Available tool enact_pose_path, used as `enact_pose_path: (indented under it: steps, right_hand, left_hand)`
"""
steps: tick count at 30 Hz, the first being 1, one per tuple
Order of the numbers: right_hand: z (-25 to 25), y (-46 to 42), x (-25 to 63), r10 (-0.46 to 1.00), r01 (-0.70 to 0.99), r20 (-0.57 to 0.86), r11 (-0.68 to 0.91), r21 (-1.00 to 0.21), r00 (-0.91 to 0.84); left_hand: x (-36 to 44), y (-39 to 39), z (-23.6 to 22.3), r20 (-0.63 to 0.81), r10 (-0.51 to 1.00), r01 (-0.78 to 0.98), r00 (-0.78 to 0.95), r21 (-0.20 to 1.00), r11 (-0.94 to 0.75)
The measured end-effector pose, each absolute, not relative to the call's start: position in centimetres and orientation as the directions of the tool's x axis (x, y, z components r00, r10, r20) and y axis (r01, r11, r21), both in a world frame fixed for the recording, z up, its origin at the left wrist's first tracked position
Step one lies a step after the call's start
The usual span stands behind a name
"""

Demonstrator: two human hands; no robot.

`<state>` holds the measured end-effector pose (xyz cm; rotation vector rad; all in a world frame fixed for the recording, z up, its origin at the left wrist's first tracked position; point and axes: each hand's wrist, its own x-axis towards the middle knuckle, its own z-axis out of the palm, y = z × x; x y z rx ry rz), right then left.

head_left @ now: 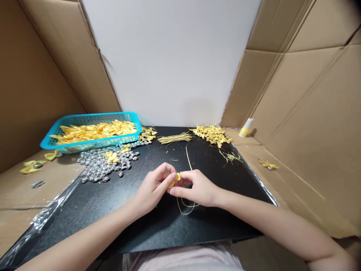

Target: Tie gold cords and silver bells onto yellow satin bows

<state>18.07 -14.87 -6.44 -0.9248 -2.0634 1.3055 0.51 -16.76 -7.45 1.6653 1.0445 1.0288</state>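
Over the middle of the black tabletop, a small yellow ribbon bow (175,180) is pinched between the thumb and fingers of my left hand (149,190). My right hand (201,188) meets it from the right, fingers closed at the bow's edge. A thin yellow-green cord (184,213) loops down below the right fingers. Another straight stretch of cord (188,158) shows just beyond that hand. My fingers hide where the cord meets the bow and the exact grip on it.
A blue basket (46,142) of yellow bows stands back left, with many silver beads (98,165) before it. Cut cords (175,138) lie at the back centre, finished-looking bows (213,134) back right, cord scraps (231,156) nearby. A white-and-yellow cone (246,127) stands on cardboard.
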Motion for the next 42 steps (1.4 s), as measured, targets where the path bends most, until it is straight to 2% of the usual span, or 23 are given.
enact_pose_path:
  steps: [5, 10, 13, 17, 19, 21, 24, 26, 30, 31, 33, 36, 39, 42]
  right_hand:
    - [-7.6, -14.9, 17.7, 0.753, 0.046, 0.115, 0.189, -0.981, -0.647]
    - [-8.3, -15.0, 18.1, 0.801, -0.034, 0.175, 0.19, -0.981, -0.572]
    - [-8.5, -15.4, 18.0, 0.827, -0.016, 0.226, 0.255, -0.967, -0.514]
    - [-9.1, -15.8, 17.5, 0.869, 0.037, 0.254, 0.297, -0.954, -0.424]
    - [-9.4, -15.9, 17.4, 0.864, 0.039, 0.275, 0.32, -0.947, -0.422]
    - [-9.7, -15.8, 17.5, 0.854, 0.045, 0.306, 0.357, -0.933, -0.42]
    - [-9.6, -15.6, 17.8, 0.85, 0.068, 0.369, 0.422, -0.904, -0.376]
    - [-9.4, -15.6, 18.0, 0.838, 0.082, 0.417, 0.471, -0.878, -0.351]
    - [-9.2, -15.7, 18.1, 0.808, 0.109, 0.474, 0.538, -0.836, -0.35]
    - [-9.3, -15.7, 18.1, 0.802, 0.112, 0.479, 0.546, -0.83, -0.358]
    - [-9.4, -15.7, 18.2, 0.793, 0.112, 0.48, 0.552, -0.826, -0.375]
    - [-9.7, -15.7, 18.2, 0.791, 0.096, 0.463, 0.538, -0.837, -0.4]
    - [-9.7, -15.5, 18.2, 0.819, 0.033, 0.399, 0.451, -0.892, -0.412]
    - [-9.4, -15.5, 18.2, 0.84, -0.021, 0.333, 0.359, -0.933, -0.429]
  left_hand:
    - [0.4, -16.9, -7.7, 0.216, 0.929, 0.229, 0.302, 0.929, -0.29]
    - [0.2, -16.7, -7.9, 0.213, 0.926, 0.198, 0.311, 0.939, -0.283]
    - [0.1, -16.9, -8.0, 0.232, 0.927, 0.28, 0.295, 0.906, -0.316]
    - [0.3, -17.1, -8.1, 0.3, 0.892, 0.526, 0.337, 0.726, -0.443]
    - [0.4, -17.1, -8.2, 0.318, 0.871, 0.536, 0.374, 0.693, -0.483]
    - [0.6, -17.0, -8.2, 0.322, 0.869, 0.491, 0.375, 0.726, -0.481]
    - [0.6, -17.1, -8.2, 0.38, 0.889, 0.439, 0.257, 0.773, -0.458]
    - [0.5, -17.2, -8.1, 0.453, 0.87, 0.47, 0.195, 0.735, -0.488]
    - [0.5, -17.5, -7.6, 0.542, 0.797, 0.511, 0.267, 0.621, -0.594]
    - [0.5, -17.4, -7.5, 0.53, 0.804, 0.499, 0.27, 0.637, -0.588]
    - [0.6, -17.3, -7.4, 0.424, 0.865, 0.428, 0.269, 0.752, -0.502]
    - [0.7, -16.8, -7.8, 0.169, 0.937, 0.192, 0.306, 0.953, -0.235]
    - [0.7, -16.4, -8.2, 0.061, 0.955, -0.003, 0.289, 0.998, -0.063]
    - [0.6, -16.3, -8.5, 0.054, 0.97, -0.076, 0.235, 0.996, -0.037]
